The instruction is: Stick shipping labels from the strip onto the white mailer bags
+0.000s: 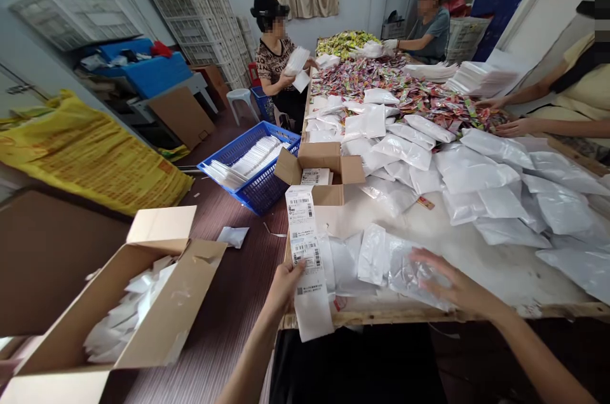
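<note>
Between the thumb and fingers of my left hand (286,280) is a strip of printed shipping labels (311,293). The strip runs up to a small open carton (324,194) holding more labels, and its lower end hangs over the table edge. My right hand (441,277) has its fingers spread over a white plastic packet (405,267) at the right of a short overlapping row. Whether the fingertips press on it I cannot tell. Beside it in the row lies a smaller crinkled packet (372,253).
Many filled white packets (476,172) are heaped on the table, with colourful sachets (362,77) behind. A blue basket (260,185) and a large carton of white packets (157,321) stand left. Two people sit at the far end; another person's hands (517,127) reach in from the right.
</note>
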### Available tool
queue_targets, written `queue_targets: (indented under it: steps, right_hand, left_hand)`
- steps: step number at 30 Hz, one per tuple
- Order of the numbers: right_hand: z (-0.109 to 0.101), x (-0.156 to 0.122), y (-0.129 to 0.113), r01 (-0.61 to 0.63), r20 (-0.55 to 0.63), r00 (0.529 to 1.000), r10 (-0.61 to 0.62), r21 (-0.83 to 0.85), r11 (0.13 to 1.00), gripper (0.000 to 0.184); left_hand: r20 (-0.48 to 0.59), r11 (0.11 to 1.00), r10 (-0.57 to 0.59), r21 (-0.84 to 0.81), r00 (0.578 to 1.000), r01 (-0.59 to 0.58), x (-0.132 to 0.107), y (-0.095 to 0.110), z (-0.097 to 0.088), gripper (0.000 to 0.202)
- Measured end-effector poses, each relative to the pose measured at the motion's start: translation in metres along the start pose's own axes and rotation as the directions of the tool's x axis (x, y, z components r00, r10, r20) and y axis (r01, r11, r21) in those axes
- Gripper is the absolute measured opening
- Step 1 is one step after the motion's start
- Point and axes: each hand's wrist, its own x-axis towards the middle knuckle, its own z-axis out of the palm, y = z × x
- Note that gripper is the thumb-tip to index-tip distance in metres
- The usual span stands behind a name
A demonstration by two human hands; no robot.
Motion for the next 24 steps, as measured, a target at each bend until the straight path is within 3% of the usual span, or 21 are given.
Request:
queue_targets:
  steps: [3, 6, 9, 13, 16, 18, 20, 22, 24]
  right_hand:
    - [0.02, 0.041, -0.021, -0.039, -0.175, 0.984, 0.036, -0.01, 0.999, 0.046]
    - [0.043, 0.066, -0.041, 0.065, -0.086, 0.994, -0.063, 0.013, 0.998, 0.034]
    - [0.055, 0.063, -0.079, 0.148, -0.162, 0.979, -0.12, 0.176, 0.973, 0.034]
    - [0.068, 0.04, -0.157, 0.332, -0.188, 0.943, -0.276, 0.437, 0.836, 0.051]
    - [0.088, 0.025, -0.194, 0.502, -0.364, 0.848, -0.385, 0.32, 0.804, 0.021]
    - [0.103, 0.019, -0.203, 0.617, -0.4, 0.761, -0.511, 0.202, 0.76, 0.022]
    - [0.112, 0.013, -0.206, 0.7, -0.365, 0.692, -0.623, 0.13, 0.702, 0.027]
    - [0.11, 0.008, -0.209, 0.724, -0.359, 0.662, -0.658, 0.078, 0.685, 0.025]
    - [0.1, 0.006, -0.215, 0.704, -0.348, 0.683, -0.642, 0.078, 0.706, 0.022]
  left_hand:
    - [-0.051, 0.994, 0.092, 0.058, 0.994, -0.089, 0.0, 0.015, -0.006, 0.037]
    - [-0.09, 0.983, 0.171, 0.09, 0.981, -0.163, -0.017, 0.022, -0.002, 0.044]
    - [0.013, 0.958, 0.264, 0.108, 0.964, -0.264, -0.047, 0.023, 0.013, 0.047]
    - [0.161, 0.89, 0.363, 0.229, 0.918, -0.393, -0.084, 0.023, 0.028, 0.03]
    - [0.195, 0.929, 0.265, 0.211, 0.944, -0.304, -0.093, 0.029, 0.02, 0.033]
    - [0.262, 0.996, 0.085, 0.014, 0.961, -0.092, -0.089, 0.034, 0.011, 0.043]
    - [0.268, 0.98, -0.073, -0.162, 0.961, 0.119, -0.08, 0.039, 0.002, 0.044]
    - [0.112, 0.949, -0.122, -0.278, 0.986, 0.149, -0.07, 0.045, -0.006, 0.035]
    - [-0.099, 0.917, -0.098, -0.396, 0.99, 0.051, -0.062, 0.053, -0.012, 0.033]
